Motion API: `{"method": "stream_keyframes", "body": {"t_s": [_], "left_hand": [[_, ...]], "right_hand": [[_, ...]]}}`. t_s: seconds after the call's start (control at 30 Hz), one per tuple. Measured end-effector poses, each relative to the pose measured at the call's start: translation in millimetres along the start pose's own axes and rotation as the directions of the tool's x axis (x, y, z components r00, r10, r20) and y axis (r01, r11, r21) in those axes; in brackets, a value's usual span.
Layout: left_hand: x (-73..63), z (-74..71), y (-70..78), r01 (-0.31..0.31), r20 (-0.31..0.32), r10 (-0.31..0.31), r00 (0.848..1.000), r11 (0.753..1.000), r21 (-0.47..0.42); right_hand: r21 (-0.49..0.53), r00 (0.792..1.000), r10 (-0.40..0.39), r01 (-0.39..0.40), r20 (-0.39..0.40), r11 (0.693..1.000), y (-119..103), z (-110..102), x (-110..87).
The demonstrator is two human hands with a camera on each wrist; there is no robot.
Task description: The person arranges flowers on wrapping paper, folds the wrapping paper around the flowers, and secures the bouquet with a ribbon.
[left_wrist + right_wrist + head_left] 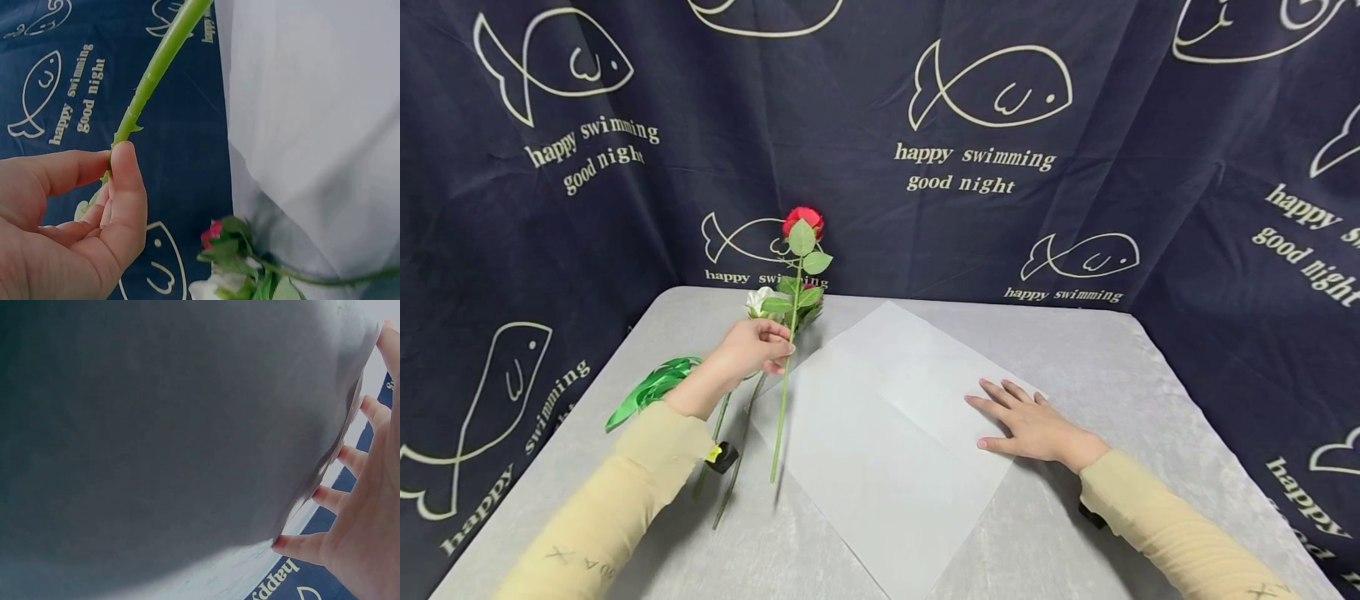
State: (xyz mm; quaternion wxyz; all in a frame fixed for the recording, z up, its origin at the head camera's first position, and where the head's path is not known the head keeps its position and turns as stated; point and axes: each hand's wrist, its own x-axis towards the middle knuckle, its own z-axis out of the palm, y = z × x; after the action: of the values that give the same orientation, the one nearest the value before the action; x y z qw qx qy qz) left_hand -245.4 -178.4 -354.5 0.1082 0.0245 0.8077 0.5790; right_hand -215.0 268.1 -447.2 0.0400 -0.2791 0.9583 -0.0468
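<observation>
A red rose with a long green stem stands nearly upright, its stem pinched between the thumb and fingers of my left hand. The left wrist view shows small thorns on that stem just by the fingertips. Behind this hand lie a white rose and a dark pink rose, partly hidden. A square of translucent white paper is spread cornerwise on the table. On its right edge rests my right hand, fingers straight and spread, holding nothing; the fingertips touch the paper in the right wrist view.
A loop of green ribbon lies to the left, partly behind the left forearm. The grey cloth-covered table ends at a dark blue curtain printed with fish and words. Black wrist cameras sit under both sleeves.
</observation>
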Motion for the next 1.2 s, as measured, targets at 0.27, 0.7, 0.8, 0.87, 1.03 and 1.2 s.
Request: {"method": "stream_keyframes", "body": {"t_s": [0.27, 0.7, 0.8, 0.87, 1.03, 1.2], "left_hand": [[11.9, 15.3, 9.1, 0.019, 0.020, -0.017, 1.000, 0.996, -0.089], [28.2, 50.3, 10.0, 0.062, 0.069, -0.048, 0.996, 0.976, -0.211], [31.6, 60.2, 8.0, 0.072, 0.085, -0.054, 0.995, 0.971, -0.226], [33.3, 67.0, 6.7, 0.082, 0.094, -0.061, 0.994, 0.969, -0.233], [36.7, 84.5, 4.9, 0.093, 0.111, -0.065, 0.992, 0.959, -0.268], [43.1, 101.3, 4.0, 0.111, 0.130, -0.076, 0.989, 0.951, -0.289]], "right_hand": [[-0.003, 1.000, -0.001, 0.001, -0.005, 1.000, 0, -1, 0.7], [-0.006, 1.000, -0.004, 0.004, -0.009, 1.000, 0, 0, 2.1], [-0.009, 1.000, -0.001, 0.001, -0.006, 1.000, 0, 0, 1.9], [-0.008, 1.000, 0.000, 0.000, -0.003, 1.000, 0, 1, 1.5], [0.001, 1.000, 0.002, -0.002, -0.003, 1.000, -1, 2, 0.3], [0.004, 1.000, 0.003, -0.003, -0.006, 1.000, -1, 2, -0.1]]}}
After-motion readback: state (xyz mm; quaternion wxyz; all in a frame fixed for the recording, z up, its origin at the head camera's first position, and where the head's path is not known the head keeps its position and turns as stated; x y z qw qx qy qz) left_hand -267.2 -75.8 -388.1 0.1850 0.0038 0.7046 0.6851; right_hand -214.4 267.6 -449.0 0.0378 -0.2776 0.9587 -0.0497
